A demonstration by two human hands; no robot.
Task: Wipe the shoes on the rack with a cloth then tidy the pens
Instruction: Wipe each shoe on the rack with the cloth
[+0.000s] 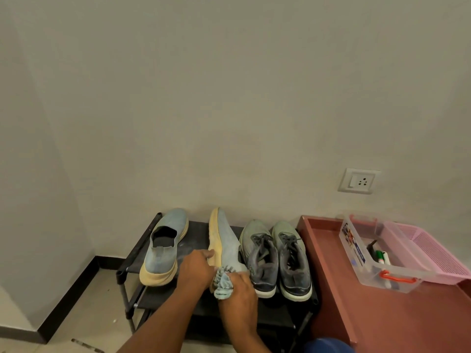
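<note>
Currently wiping second slip-on shoe point(225, 240).
Left hand point(195, 270) grips its sole; right hand point(238, 293) clutches cloth point(223, 282); grey pair point(276, 256) probably next.

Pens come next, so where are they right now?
In the head view, the pens lie in the clear plastic box on the red-brown cabinet, right of the shoe rack, beside a pink basket.
</note>
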